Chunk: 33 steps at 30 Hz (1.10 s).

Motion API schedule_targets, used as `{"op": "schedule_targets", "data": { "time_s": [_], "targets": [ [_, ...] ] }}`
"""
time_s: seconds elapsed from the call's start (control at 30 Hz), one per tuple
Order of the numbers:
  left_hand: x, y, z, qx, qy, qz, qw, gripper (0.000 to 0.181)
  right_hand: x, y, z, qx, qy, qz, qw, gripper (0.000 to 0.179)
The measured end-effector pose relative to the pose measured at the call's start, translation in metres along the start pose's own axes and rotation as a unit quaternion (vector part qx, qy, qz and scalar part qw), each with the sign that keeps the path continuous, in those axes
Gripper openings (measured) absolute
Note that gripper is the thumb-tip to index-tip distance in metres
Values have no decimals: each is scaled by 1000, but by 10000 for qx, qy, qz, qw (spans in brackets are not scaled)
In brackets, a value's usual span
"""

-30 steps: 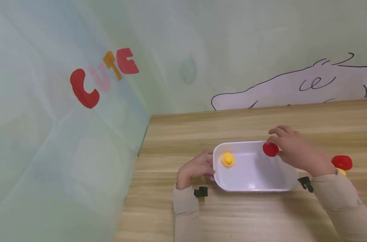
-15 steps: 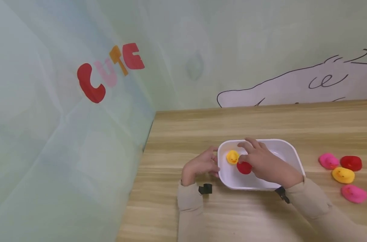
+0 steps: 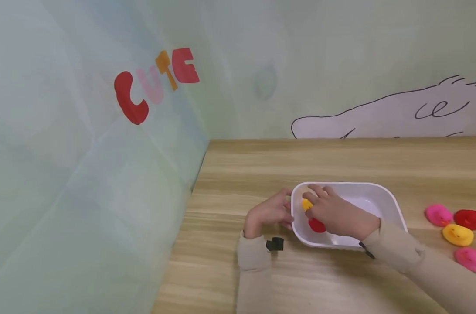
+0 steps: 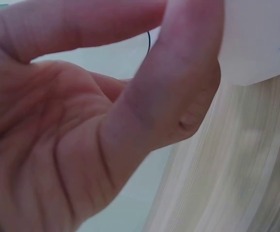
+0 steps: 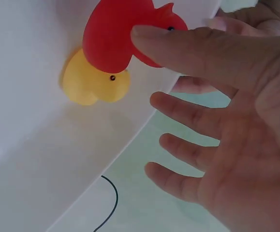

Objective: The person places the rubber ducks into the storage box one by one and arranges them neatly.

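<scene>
My right hand [image 3: 341, 213] reaches into the left part of a white plastic tray [image 3: 387, 203]. It holds a red rubber duck [image 3: 317, 225] low over the tray's floor, with the thumb lying on the duck's neck in the right wrist view and the other fingers spread. Close beside sits a yellow rubber duck [image 5: 94, 82], partly covered by the red one in that view. At the tray's left end my left hand [image 3: 270, 212] grips the rim, thumb and fingers bent at the edge. In the left wrist view, the fingers hide most of that contact.
To the right of the tray, several rubber ducks lie on the wooden table [image 3: 238, 174]: a pink duck [image 3: 439, 215], a red duck [image 3: 469, 219], a yellow duck [image 3: 458, 235] and another pink duck [image 3: 472, 260]. Painted walls [image 3: 246, 87] border the table behind and at left.
My right hand has carried the red duck from the tray's right side leftward and down beside the yellow duck. The left hand stays at the rim. The head view has shifted slightly.
</scene>
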<state>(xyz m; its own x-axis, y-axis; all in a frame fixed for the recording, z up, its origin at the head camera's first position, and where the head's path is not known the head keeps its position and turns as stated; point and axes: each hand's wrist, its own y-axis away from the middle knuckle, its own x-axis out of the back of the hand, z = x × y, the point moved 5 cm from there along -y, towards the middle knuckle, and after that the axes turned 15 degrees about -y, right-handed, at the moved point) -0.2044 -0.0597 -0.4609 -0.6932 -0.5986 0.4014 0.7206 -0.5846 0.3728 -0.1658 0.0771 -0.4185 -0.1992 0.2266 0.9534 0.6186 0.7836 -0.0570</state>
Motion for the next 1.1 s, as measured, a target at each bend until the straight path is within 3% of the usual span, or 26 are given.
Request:
{"op": "schedule_targets", "data": {
  "time_s": [0.17, 0.37, 0.57, 0.7, 0.9, 1.1],
  "targets": [
    [-12, -4, 4, -7, 187, -41, 9998, 69, -1, 5, 3, 353, 104, -51, 9993, 29],
    [-29, -12, 17, -161, 144, -287, 9994, 71, -2, 22, 0, 19, 174, -74, 9998, 30],
    [-35, -15, 27, -239, 5, -428, 9988, 72, 4, 34, 1, -104, 282, 43, 9995, 33],
    [-33, -13, 26, -287, -21, -472, 9985, 69, 13, 42, 2, -371, 8, 66, 9993, 37],
    [-23, -4, 16, -420, -41, -510, 9978, 69, 33, 53, 5, -1126, -109, -85, 9935, 43],
    [-12, 2, 6, -244, -210, -421, 9986, 72, 53, 85, 24, -1796, -481, 366, 9819, 45]
  ]
}}
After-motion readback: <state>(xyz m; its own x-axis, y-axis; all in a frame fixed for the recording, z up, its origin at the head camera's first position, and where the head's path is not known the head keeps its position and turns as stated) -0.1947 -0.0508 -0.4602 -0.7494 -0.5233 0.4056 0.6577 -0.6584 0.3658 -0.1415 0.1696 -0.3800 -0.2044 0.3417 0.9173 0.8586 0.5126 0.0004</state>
